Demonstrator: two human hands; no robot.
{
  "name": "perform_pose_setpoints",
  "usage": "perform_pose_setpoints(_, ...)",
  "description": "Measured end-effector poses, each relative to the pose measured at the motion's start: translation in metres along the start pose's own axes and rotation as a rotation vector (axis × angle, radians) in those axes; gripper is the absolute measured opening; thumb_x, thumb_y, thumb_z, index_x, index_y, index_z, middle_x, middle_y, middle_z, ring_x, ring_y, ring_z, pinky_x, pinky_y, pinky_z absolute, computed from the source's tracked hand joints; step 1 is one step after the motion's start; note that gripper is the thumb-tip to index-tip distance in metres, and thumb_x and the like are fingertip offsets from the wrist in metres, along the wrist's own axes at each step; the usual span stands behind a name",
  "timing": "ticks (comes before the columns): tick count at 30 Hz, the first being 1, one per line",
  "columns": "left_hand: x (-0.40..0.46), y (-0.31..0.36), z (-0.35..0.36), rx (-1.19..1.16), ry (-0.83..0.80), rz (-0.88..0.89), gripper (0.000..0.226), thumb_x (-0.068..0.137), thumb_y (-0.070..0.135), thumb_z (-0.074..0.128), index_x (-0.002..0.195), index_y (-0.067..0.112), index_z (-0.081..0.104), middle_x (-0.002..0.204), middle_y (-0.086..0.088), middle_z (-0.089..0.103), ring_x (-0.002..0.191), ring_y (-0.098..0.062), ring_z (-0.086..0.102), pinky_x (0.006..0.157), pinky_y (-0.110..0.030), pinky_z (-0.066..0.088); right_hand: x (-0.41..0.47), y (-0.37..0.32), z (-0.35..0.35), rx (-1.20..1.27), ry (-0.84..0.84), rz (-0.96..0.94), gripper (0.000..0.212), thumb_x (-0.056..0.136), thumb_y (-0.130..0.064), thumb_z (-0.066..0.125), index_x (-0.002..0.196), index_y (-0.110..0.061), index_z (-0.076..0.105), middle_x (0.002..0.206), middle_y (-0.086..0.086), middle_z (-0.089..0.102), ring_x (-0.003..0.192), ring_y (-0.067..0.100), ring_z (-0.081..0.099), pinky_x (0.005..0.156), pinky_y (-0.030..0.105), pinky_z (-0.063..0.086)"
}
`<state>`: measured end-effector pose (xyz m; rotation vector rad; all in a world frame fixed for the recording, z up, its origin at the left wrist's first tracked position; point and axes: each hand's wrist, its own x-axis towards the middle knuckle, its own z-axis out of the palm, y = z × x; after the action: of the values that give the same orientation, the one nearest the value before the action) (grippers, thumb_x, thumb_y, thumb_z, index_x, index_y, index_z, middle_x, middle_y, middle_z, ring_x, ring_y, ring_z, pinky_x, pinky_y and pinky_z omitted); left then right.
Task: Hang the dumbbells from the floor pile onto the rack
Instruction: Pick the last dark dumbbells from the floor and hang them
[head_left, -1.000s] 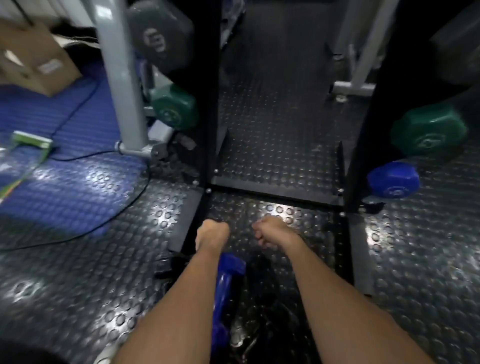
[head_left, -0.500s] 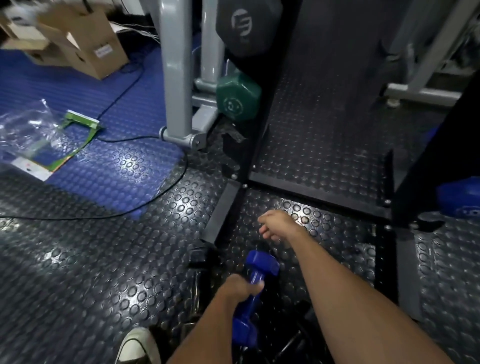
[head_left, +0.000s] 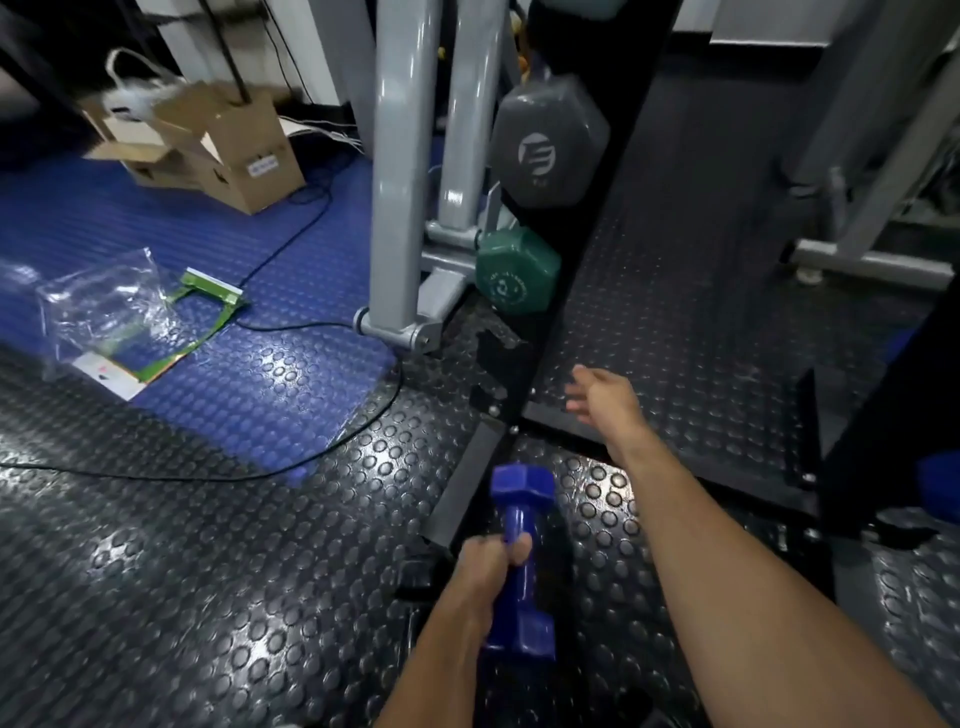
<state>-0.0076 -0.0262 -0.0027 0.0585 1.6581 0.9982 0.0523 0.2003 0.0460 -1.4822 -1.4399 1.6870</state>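
Left hand: I see my left hand (head_left: 491, 564) low in the middle of the view, forearm coming up from the bottom edge. Its fingers and thumb are curled round the handle of a blue dumbbell (head_left: 519, 558), gripping it near the middle.

Right hand: my right hand (head_left: 602, 397) is stretched forward past the left one, arm nearly straight. The fingers are spread and relaxed, holding nothing, above the studded floor next to the base of the rack.

Blue dumbbell: glossy deep blue, with a slim handle and a six-sided head at each end. It points away from me, one head beyond my knuckles and the other nearer my wrist. It is off the floor in my grip, short of the rack.

Rack (head_left: 597, 234): a black upright frame ahead of my hands. On its left side hang a grey dumbbell (head_left: 548, 143) with a white logo, and below it a green dumbbell (head_left: 519, 270).

Floor (head_left: 208, 571): black rubber with raised round studs, shiny under the lights.

Surroundings: to the left, a blue mat (head_left: 260, 374), a clear plastic bag (head_left: 104, 312), an open cardboard box (head_left: 228, 150) and a black cable (head_left: 322, 327).
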Motion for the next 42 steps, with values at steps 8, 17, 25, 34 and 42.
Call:
perform_pose_setpoints(8,0.01,0.114,-0.057,-0.194,0.132,0.224,0.013,0.093,0.015,0.068,0.104,0.009,0.064,0.089,-0.011,0.072,0.08,-0.028,0.066,0.077,-0.043,0.057,0.014,-0.063,0.027,0.302,-0.055,-0.118,0.051,0.107,-0.043,0.047,0.144,-0.009,0.056,0.147,0.005,0.058,0.134,0.022,0.055,0.113,0.042,0.045)
perform_pose_setpoints(17,0.025,0.261,-0.087,-0.122,0.062,0.266,0.023,0.094,0.019,0.07,0.107,0.001,0.064,0.092,-0.016,0.066,0.071,-0.028,0.066,0.064,-0.038,0.059,0.016,-0.047,0.037,0.311,-0.043,-0.16,0.046,0.108,-0.042,0.047,0.142,-0.015,0.06,0.14,-0.001,0.066,0.13,0.016,0.061,0.11,0.042,0.049)
perform_pose_setpoints(25,0.031,0.326,-0.045,0.132,0.071,0.319,0.023,0.093,0.002,0.063,0.074,0.011,0.054,0.054,-0.003,0.052,0.043,-0.013,0.044,0.04,-0.019,0.038,0.022,-0.047,0.028,0.291,-0.101,-0.167,0.04,0.108,-0.038,0.049,0.136,-0.016,0.066,0.128,-0.004,0.073,0.122,0.014,0.066,0.104,0.037,0.053)
perform_pose_setpoints(34,0.039,0.332,-0.028,0.171,0.053,0.335,0.035,0.097,-0.001,0.043,0.065,0.013,0.051,0.053,-0.004,0.046,0.038,-0.014,0.04,0.042,-0.02,0.037,0.032,-0.04,0.022,0.285,-0.141,-0.17,0.048,0.106,-0.043,0.048,0.144,-0.015,0.058,0.135,-0.003,0.069,0.127,0.014,0.063,0.102,0.036,0.054)
perform_pose_setpoints(42,0.026,0.337,-0.04,0.166,-0.042,0.395,0.028,0.107,0.021,0.038,0.088,0.014,0.057,0.068,-0.001,0.067,0.059,-0.017,0.063,0.086,-0.038,0.054,0.03,-0.039,0.018,0.309,-0.197,-0.154,0.059,0.102,-0.053,0.047,0.148,-0.016,0.054,0.143,0.001,0.063,0.132,0.017,0.059,0.113,0.043,0.046)
